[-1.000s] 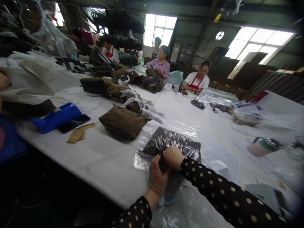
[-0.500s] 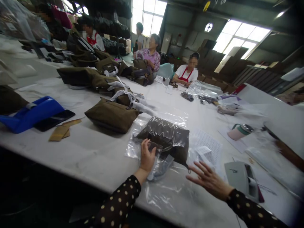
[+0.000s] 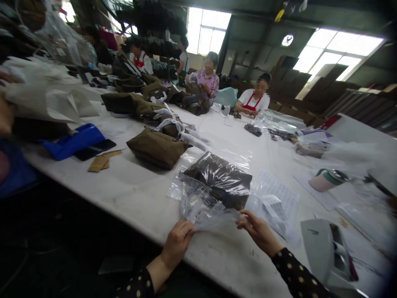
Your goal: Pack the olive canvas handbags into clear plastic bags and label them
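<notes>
the left hand [image 3: 179, 240] and right hand [image 3: 257, 231] pinch the near edge of a plastic sleeve [image 3: 217, 220] holding a dark bag [image 3: 234, 178] on the table [image 3: 136, 203]; a brown bag [image 3: 158, 149] sits near, a cup [image 3: 328, 180] farther right.

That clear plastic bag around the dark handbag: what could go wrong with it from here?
The clear plastic bag looks thin, and the left hand and right hand both hold its near edge, so a hard pull might tear it. Tugging could also draw the dark brown handbag toward the edge of the white table. The printed sheet beside it might get creased.
</notes>
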Demonstrator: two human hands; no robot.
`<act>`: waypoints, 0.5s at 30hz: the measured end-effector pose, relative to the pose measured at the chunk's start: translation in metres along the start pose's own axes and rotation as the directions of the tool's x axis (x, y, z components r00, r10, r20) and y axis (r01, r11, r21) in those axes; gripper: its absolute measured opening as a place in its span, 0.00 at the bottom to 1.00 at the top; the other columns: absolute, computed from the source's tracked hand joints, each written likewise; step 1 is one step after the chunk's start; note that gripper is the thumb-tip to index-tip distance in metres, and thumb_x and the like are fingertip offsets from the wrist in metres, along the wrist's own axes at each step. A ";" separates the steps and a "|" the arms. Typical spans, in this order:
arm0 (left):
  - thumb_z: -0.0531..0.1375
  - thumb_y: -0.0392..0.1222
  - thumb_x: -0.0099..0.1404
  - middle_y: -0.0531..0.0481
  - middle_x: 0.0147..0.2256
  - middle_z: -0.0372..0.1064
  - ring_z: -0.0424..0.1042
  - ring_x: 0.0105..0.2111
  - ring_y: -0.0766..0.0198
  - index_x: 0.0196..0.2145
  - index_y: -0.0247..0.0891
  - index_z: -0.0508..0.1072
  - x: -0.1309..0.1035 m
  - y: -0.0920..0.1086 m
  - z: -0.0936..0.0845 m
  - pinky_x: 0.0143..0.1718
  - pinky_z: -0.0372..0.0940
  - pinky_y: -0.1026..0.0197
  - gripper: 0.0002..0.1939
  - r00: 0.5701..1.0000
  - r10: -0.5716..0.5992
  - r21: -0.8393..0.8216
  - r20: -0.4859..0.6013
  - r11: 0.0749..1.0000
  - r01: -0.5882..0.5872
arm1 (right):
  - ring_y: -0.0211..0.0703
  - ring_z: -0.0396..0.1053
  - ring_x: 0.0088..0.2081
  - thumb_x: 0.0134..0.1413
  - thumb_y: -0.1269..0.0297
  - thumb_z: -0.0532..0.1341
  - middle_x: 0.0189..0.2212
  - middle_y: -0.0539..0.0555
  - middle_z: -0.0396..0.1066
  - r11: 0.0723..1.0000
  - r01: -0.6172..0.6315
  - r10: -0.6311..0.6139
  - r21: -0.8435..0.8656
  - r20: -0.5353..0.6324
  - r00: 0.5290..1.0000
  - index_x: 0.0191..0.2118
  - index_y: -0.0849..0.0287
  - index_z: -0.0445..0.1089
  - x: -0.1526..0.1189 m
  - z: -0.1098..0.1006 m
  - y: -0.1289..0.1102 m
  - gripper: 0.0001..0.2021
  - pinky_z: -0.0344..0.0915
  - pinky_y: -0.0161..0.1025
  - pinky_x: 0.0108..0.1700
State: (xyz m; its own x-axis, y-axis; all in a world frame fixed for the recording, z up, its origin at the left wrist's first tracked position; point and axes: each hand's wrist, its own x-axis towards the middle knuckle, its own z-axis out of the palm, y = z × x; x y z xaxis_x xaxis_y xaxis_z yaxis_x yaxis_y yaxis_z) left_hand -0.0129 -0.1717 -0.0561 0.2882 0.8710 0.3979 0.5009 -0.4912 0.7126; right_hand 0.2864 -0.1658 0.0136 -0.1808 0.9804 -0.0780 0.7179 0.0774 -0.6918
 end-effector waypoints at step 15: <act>0.50 0.41 0.67 0.54 0.27 0.74 0.73 0.29 0.65 0.35 0.40 0.74 -0.042 -0.005 -0.080 0.33 0.66 0.65 0.12 0.863 -0.398 -0.210 0.312 0.857 0.471 | 0.44 0.66 0.19 0.64 0.57 0.42 0.17 0.49 0.64 0.898 0.006 -0.135 -0.440 -0.261 0.956 0.29 0.54 0.62 -0.016 0.070 -0.028 0.18 0.55 0.36 0.22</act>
State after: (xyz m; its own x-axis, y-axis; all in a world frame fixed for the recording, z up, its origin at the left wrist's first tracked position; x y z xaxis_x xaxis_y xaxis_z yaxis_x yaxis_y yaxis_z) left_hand -0.0925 -0.2051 -0.0299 0.3037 0.9451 -0.1204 0.3938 -0.0095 0.9191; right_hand 0.2226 -0.1961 -0.0159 -0.0940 0.9740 0.2059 0.9395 0.1552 -0.3054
